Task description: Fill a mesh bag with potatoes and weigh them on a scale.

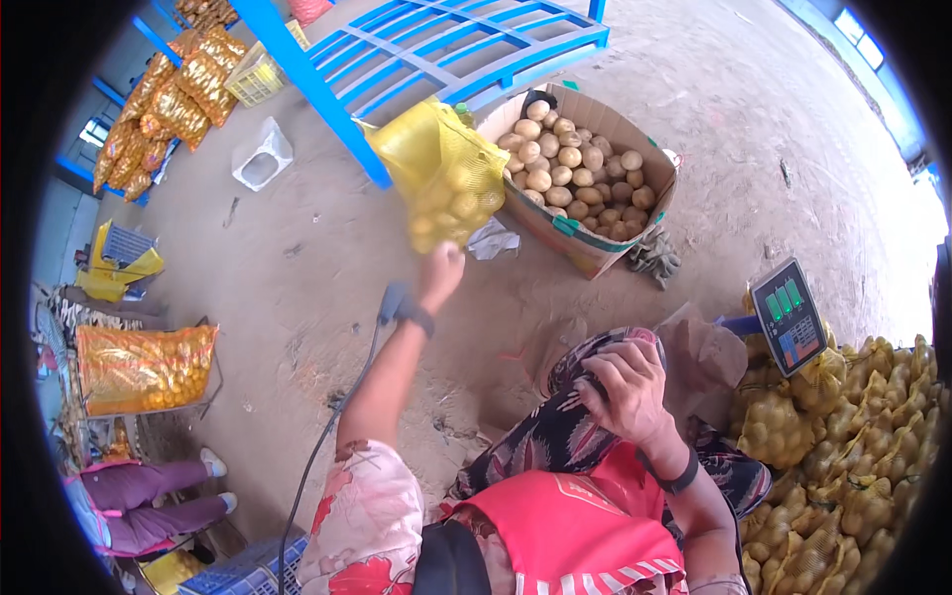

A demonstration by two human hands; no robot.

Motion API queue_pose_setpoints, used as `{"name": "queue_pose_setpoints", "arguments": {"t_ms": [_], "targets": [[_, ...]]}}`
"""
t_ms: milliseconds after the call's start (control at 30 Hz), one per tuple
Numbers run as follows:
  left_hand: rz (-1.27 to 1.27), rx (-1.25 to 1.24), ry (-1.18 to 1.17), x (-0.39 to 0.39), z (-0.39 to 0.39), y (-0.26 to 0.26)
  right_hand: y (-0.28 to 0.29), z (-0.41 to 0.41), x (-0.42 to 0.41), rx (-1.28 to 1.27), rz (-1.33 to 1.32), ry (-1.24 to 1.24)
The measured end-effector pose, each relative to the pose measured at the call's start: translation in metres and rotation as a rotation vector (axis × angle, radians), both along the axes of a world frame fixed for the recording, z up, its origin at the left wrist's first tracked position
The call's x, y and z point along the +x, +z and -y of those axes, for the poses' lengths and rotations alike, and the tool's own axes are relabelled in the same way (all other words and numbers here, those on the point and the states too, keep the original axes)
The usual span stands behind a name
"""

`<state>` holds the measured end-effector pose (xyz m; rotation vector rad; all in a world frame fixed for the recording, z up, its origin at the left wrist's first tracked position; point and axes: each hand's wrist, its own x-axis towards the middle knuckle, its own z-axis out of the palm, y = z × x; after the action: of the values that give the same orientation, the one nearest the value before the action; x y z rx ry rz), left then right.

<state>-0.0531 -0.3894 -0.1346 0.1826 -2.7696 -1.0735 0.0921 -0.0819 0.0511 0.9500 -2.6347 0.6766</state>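
My left hand (442, 269) is closed in a fist against the near end of a yellow mesh bag (446, 175) and appears to grip it. Round potatoes fill the bag's near part, while its far part is loose; some of it is blurred. Just right of the bag stands an open cardboard box (550, 232) of loose potatoes (570, 157), with green tape on its rim. My right hand (628, 387) lies with curled fingers over my bent knee, clad in dark patterned cloth (532, 439). Something dark shows under its thumb, too hidden to name.
A blue metal rack (446, 44) stands beyond the bag. Right of me, a scale display (788, 316) rises beside piled mesh bags of potatoes (840, 446). Gloves (654, 256) lie by the box. At left are a filled orange bag (145, 370) and a person in purple trousers (152, 502).
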Motion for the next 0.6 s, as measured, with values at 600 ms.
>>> {"name": "queue_pose_setpoints", "arguments": {"t_ms": [600], "targets": [[-0.128,0.969,-0.023,-0.17,-0.03,-0.014,-0.012,-0.01,-0.009,-0.142,-0.02,-0.086]]}}
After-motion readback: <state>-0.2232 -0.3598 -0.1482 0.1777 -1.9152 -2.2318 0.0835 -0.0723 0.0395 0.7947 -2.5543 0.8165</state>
